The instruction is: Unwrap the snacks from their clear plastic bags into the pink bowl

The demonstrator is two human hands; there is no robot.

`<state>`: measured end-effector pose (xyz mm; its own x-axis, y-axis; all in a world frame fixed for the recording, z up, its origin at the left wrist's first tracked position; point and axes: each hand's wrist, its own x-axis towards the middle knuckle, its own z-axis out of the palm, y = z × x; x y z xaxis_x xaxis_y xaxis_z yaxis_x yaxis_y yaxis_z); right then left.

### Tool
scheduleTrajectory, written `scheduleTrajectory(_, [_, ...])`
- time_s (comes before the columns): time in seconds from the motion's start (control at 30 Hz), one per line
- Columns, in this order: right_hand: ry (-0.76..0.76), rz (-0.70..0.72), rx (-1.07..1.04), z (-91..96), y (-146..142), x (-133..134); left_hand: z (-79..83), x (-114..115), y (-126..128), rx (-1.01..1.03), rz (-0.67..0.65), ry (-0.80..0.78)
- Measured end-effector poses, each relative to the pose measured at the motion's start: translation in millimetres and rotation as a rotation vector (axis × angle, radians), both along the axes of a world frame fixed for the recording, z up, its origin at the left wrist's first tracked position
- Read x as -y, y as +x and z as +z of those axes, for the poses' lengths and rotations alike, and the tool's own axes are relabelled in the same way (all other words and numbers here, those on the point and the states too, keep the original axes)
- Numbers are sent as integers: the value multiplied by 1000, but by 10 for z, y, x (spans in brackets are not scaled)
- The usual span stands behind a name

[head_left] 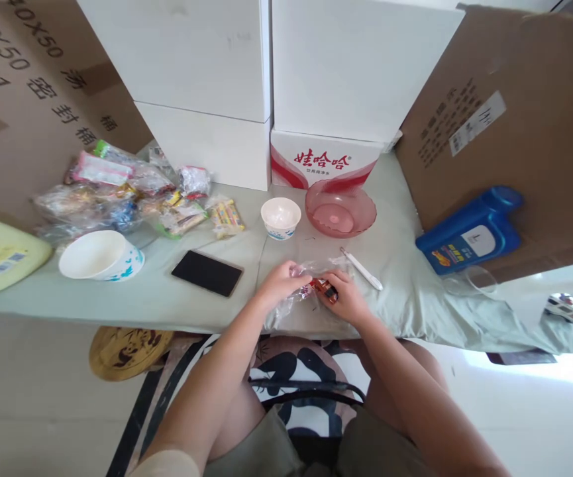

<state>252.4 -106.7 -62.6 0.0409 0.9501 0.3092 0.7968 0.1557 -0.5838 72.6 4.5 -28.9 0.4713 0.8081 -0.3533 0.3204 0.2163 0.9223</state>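
My left hand (280, 283) pinches the upper edge of a clear plastic bag (291, 306) lying on the pale green cloth (167, 291). My right hand (346, 296) is closed on a small red-wrapped snack (324, 288) at the bag's right side. The two hands almost touch. A white pen-like stick (362, 269) lies just beyond my right hand. Behind the hands stand a small white bowl (281, 217) and a pink translucent bowl (340, 208).
A black phone (207, 272) lies left of my hands, with a larger white bowl (101, 256) and a heap of packaged snacks (132, 189) further left. A blue bottle (469, 230) lies at right. White boxes (276, 73) and cardboard (519, 126) line the back.
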Motion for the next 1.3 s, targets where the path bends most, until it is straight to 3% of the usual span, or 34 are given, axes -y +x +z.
scheduleTrajectory(0.07, [5,3,34,-21,-30,2,-19,14,-18,-89,-44,28])
scheduleTrajectory(0.13, [-11,19,43,-20,-49,5,5,37,-16,-74,-99,-107])
scheduleTrajectory(0.23, [-54,20,-19,9,-42,10,114,63,4,133,-146,-355])
scheduleTrajectory(0.33, [-152,-55,-258,25,-4,22,225,45,16,266,-145,-452])
scheduleTrajectory(0.43, [-224,-138,-600,15,33,62,245,-23,17,281,-95,-443])
scheduleTrajectory(0.53, [-141,-243,-852,76,82,125,180,-120,8,253,27,-377])
scheduleTrajectory(0.6, [-74,-290,-903,225,152,132,131,-182,-3,219,120,-340])
scheduleTrajectory(0.7, [7,-319,-724,596,338,-61,101,-242,-14,157,200,-278])
scheduleTrajectory(0.8, [11,-347,-274,927,575,-587,125,-252,8,131,155,-233])
scheduleTrajectory(0.9, [-166,-365,58,1020,766,-1238,152,-240,65,100,57,-224])
scheduleTrajectory(1.03, [-456,-150,82,1011,852,-1742,146,-252,138,60,-39,-228])
scheduleTrajectory(1.13, [-475,-169,1,1130,840,-1667,139,-283,175,89,-35,-237])
scheduleTrajectory(1.23, [-270,-302,-28,1234,794,-1216,143,-316,210,124,-26,-277])
scheduleTrajectory(1.3, [-38,-337,-72,1175,714,-776,140,-334,235,134,-46,-312])
